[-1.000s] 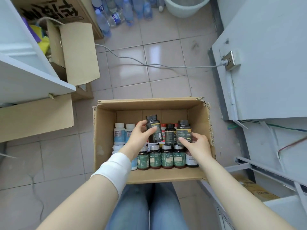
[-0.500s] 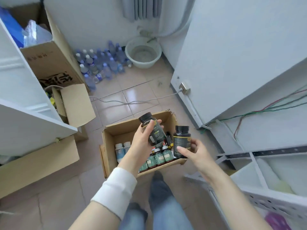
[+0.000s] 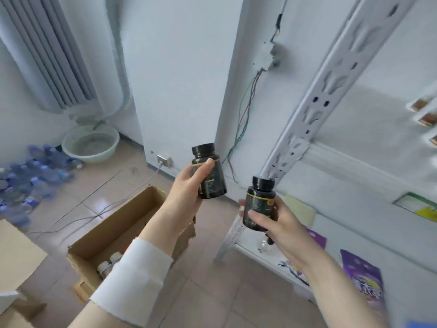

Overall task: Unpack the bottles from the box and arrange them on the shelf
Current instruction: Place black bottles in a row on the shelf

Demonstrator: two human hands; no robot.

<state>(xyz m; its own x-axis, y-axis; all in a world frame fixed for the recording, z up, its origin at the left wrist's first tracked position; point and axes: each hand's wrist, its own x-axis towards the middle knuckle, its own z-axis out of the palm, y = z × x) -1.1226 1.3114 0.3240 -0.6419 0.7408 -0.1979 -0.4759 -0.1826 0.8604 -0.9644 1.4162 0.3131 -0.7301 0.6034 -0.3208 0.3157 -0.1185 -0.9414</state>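
A dark bottle [image 3: 210, 177] is gripped nearly upright in the left hand [image 3: 186, 185], fingers curled round its body. A second bottle [image 3: 260, 204] is held likewise in the right hand [image 3: 281, 223], both in the air between the box [image 3: 113, 233] and the shelf [image 3: 307, 129]. Each is best set down in turn, base flat, well back from the shelf's front edge, and released only once seated.

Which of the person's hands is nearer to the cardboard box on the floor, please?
The left. The left hand, gripping a dark bottle, is just above the far corner of the cardboard box; the right hand, holding a second bottle, is farther right by the shelf.
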